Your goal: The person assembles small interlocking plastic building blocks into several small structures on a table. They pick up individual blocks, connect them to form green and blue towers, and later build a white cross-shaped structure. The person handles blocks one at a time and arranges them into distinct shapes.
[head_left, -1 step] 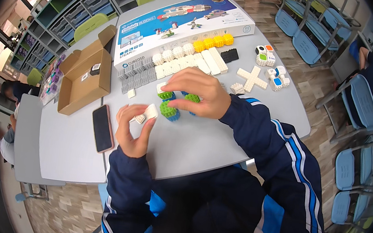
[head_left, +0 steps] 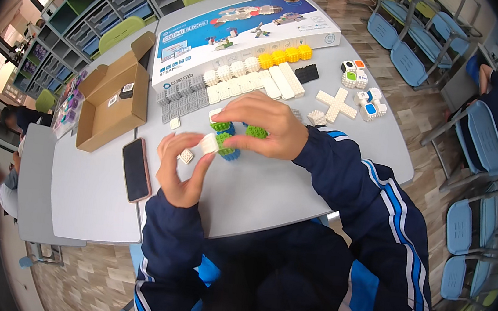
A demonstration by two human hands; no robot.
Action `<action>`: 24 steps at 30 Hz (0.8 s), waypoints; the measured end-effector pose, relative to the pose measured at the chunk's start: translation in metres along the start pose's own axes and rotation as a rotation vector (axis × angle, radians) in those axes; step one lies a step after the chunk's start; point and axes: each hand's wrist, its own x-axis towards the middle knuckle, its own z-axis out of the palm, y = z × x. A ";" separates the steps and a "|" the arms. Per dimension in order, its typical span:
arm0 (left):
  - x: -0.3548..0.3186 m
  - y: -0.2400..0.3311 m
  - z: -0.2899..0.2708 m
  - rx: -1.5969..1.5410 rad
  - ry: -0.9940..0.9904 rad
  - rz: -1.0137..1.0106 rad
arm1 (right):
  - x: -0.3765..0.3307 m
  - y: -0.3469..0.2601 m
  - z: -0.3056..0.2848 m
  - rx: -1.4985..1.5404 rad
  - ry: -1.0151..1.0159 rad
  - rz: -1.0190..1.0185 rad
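Fingers (head_left: 254, 110) of the right hand (head_left: 267, 127) are closed over a green-and-blue block cluster (head_left: 232, 141) on the counter (head_left: 270, 188). A white block (head_left: 208, 143) is pinched by the left hand (head_left: 178, 169), touching the cluster's left end. Phone (head_left: 136, 169) is farther left of the cluster.
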 end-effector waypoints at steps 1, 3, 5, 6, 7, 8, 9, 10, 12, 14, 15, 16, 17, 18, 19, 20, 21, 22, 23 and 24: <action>0.014 0.008 0.010 0.011 -0.022 0.069 | -0.003 -0.002 -0.003 0.015 -0.016 0.028; 0.026 0.006 0.018 -0.003 -0.032 0.119 | -0.002 -0.006 -0.001 0.074 -0.037 0.062; 0.035 0.002 0.024 -0.046 -0.018 0.129 | -0.001 -0.003 -0.002 0.109 0.012 0.094; 0.036 -0.004 0.028 -0.084 -0.002 0.110 | -0.001 0.000 -0.003 0.125 0.038 0.111; 0.038 -0.009 0.034 -0.130 0.015 0.096 | -0.002 0.005 -0.005 0.133 0.034 0.128; 0.041 -0.013 0.037 -0.168 0.009 0.057 | -0.001 0.010 -0.009 0.140 0.031 0.144; 0.045 -0.016 0.039 -0.204 0.002 0.019 | -0.001 0.015 -0.011 0.148 0.028 0.161; 0.048 -0.019 0.042 -0.247 -0.005 -0.020 | -0.002 0.021 -0.014 0.143 0.055 0.177; 0.053 -0.028 0.046 -0.323 0.024 -0.027 | -0.007 0.035 -0.018 0.135 0.111 0.206; 0.045 -0.052 0.046 -0.378 0.057 -0.060 | -0.009 0.047 -0.013 0.257 0.192 0.283; 0.040 -0.063 0.049 -0.400 0.079 -0.093 | -0.011 0.051 -0.012 0.313 0.234 0.323; 0.034 -0.070 0.050 -0.418 0.101 -0.130 | -0.013 0.054 -0.012 0.313 0.212 0.399; 0.029 -0.076 0.052 -0.435 0.123 -0.169 | -0.014 0.056 -0.010 0.279 0.210 0.427; 0.025 -0.082 0.053 -0.374 0.090 -0.140 | -0.014 0.059 -0.007 0.246 0.207 0.454; 0.023 -0.082 0.057 -0.433 0.083 -0.168 | -0.015 0.061 -0.005 0.212 0.204 0.481; 0.022 -0.082 0.062 -0.490 0.076 -0.196 | -0.016 0.063 -0.002 0.163 0.172 0.488; 0.020 -0.083 0.066 -0.546 0.070 -0.225 | -0.017 0.064 0.001 0.116 0.140 0.495; 0.020 -0.083 0.068 -0.587 0.030 -0.239 | -0.018 0.065 0.001 0.063 0.112 0.500; 0.020 -0.082 0.070 -0.613 0.026 -0.242 | -0.021 0.069 0.000 0.082 0.084 0.503; 0.019 -0.079 0.074 -0.639 0.022 -0.245 | -0.025 0.074 -0.001 0.100 0.055 0.507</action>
